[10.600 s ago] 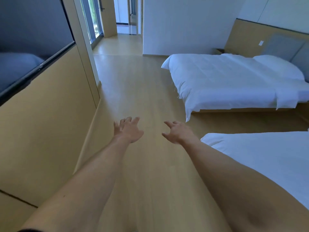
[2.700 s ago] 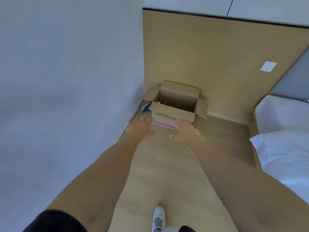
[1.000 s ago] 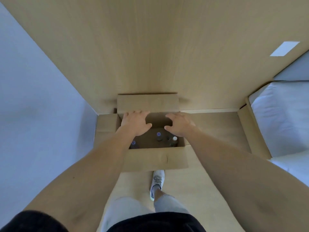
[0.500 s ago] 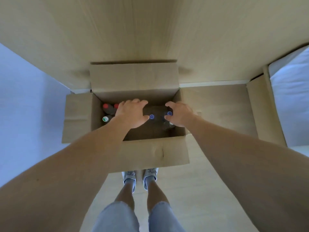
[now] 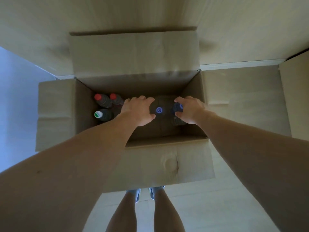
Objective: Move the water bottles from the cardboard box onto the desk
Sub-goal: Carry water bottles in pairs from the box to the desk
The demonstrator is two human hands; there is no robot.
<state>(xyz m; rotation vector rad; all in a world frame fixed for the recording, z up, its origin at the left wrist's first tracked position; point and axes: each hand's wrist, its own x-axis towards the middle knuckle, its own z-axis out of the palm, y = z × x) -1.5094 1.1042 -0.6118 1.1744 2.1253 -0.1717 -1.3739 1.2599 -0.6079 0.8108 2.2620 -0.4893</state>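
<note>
Frame centre, inside cardboard box (image 5: 168,158): left hand (image 5: 137,111) grips blue-capped bottle (image 5: 159,110); right hand (image 5: 190,109) grips second blue-capped bottle (image 5: 177,109).

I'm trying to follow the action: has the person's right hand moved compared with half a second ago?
Yes, slightly. The right hand has gone deeper into the open brown cardboard box, its fingers now round a blue-capped bottle near the box's right wall.

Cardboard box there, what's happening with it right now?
A person is bent over the open cardboard box on the floor, both hands down inside. The left hand and right hand flank a blue-capped bottle; the right hand's fingers curl at a second blue cap. Two red-capped bottles and a green-and-white-capped one stand at the box's left. Nothing is lifted yet.
</note>
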